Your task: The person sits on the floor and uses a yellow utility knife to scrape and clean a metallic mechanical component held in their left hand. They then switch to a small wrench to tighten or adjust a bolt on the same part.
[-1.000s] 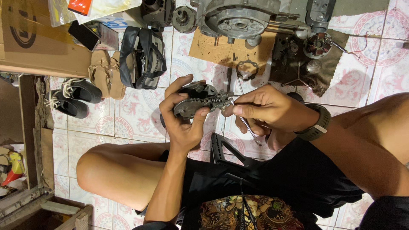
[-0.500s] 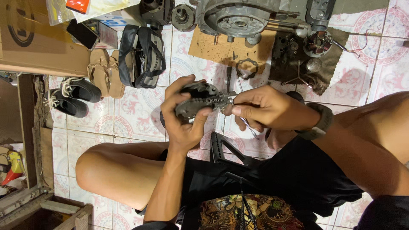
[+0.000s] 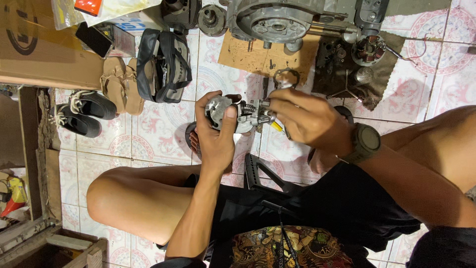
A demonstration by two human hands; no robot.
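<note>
At the far left we see a cardboard box [image 3: 39, 44] lying on the tiled floor [image 3: 163, 129], with a pair of dark sneakers [image 3: 82, 113] below it and tan sandals [image 3: 120, 84] just beside them. Next comes a black bag [image 3: 163, 64], open on the floor, near the sandals.

Toward the middle, our left hand [image 3: 215, 131] is wrapped around a small metal engine part [image 3: 233, 113], thumb pressed across its face and fingers curled behind it, holding it up above the floor between our knees. The part is silvery, with a round body and a short toothed end pointing right.

Just to the right, our right hand [image 3: 307, 119] meets that end of the part, fingers pinched together on a slim tool [image 3: 275, 125] with a yellow bit showing under the fingertips. A dark wristwatch [image 3: 366, 143] sits on that wrist.

Above the hands, a large grey engine casing [image 3: 277, 20] rests on a piece of brown cardboard [image 3: 253, 52], and further right a dark rag [image 3: 369, 82] carries smaller metal pieces, among them a round wound coil [image 3: 369, 49].
</note>
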